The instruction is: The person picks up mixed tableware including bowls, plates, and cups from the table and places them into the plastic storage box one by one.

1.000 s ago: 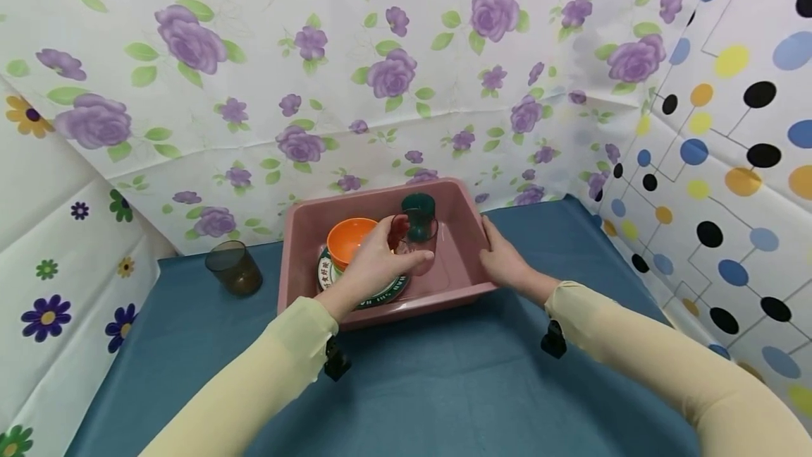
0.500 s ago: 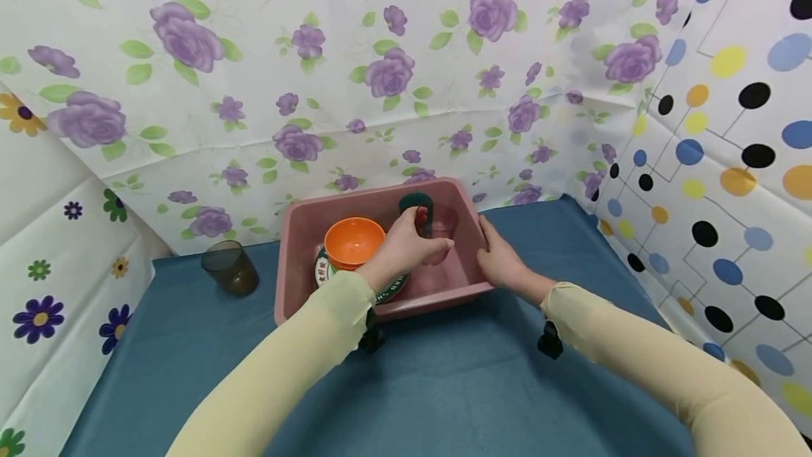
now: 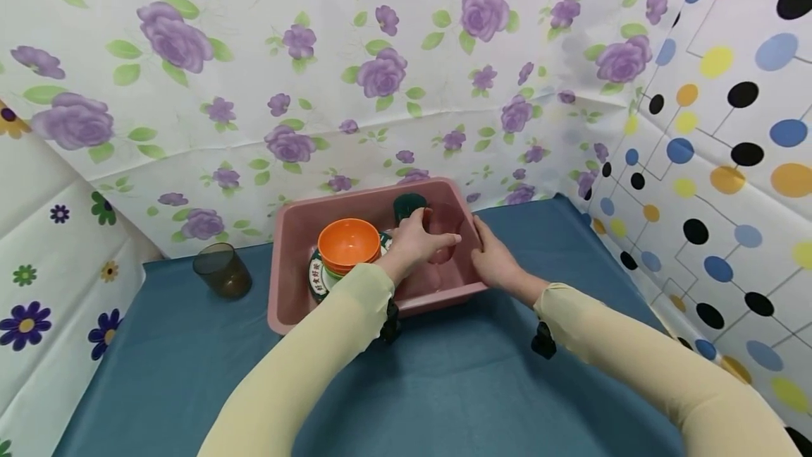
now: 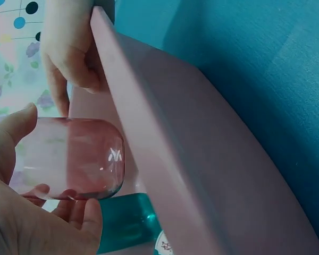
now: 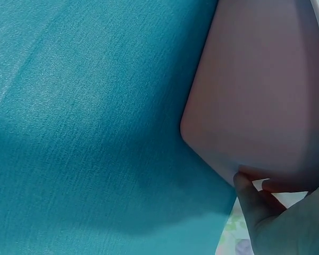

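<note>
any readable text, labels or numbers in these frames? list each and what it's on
Plate rim, under the orange bowl: printed characters, too small and blurred to read.
Left wrist view, plate edge: a fragment of print, unreadable.
Nothing else carries text.

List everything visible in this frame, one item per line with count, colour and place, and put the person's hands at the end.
Tub: 1, pink, on the blue table by the back wall.
Clear cup: 1, pinkish see-through, held over the tub's right part.
Orange bowl: 1, orange, in the tub's left part, on top of the plate.
Plate: 1, white with green rim and lettering, under the bowl.
Teal cup: 1, dark teal, at the tub's back, beside the clear cup.
Smoky cup: 1, dark see-through, upright on the table left of the tub.
Table: 1, blue cloth surface.
Wall sheets: flowered at back and left, dotted on the right.
Left hand: grips the clear cup.
Right hand: holds the tub's right rim.
</note>
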`<state>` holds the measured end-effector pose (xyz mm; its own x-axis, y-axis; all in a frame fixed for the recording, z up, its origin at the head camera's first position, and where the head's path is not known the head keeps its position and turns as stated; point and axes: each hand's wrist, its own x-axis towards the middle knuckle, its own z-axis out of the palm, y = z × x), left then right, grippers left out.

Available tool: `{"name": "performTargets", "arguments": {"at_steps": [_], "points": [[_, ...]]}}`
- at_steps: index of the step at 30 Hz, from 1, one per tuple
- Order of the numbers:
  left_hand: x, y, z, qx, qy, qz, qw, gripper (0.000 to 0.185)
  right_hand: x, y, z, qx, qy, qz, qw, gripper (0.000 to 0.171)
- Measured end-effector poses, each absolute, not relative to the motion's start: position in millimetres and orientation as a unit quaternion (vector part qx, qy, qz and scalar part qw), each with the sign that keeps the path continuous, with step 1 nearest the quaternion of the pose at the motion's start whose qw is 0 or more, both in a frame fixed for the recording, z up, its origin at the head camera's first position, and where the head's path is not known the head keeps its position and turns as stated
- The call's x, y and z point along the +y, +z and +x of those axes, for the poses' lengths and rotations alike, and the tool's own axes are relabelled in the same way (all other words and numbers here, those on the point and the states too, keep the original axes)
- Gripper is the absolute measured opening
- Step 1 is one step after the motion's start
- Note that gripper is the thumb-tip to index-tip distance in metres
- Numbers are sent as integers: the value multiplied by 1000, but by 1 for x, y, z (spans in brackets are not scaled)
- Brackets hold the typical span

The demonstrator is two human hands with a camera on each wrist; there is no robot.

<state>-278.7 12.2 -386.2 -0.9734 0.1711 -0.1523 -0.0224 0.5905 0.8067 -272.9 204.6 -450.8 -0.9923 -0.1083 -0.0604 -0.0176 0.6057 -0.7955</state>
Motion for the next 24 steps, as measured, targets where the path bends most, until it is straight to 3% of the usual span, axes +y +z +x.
{"name": "performTargets", "arguments": {"at_steps": [9,17,24], "points": [[16,-392,-284,881,451,26,139,85,205,-451,-272,890,-451,-29,52,70],[21,-396,-296,903,407,37,137,78,206,-454,-273,893,-446,-24,51,71],[25,-401,-305,906,397,22,142,83,205,-452,-272,890,-451,-23,54,71]]}}
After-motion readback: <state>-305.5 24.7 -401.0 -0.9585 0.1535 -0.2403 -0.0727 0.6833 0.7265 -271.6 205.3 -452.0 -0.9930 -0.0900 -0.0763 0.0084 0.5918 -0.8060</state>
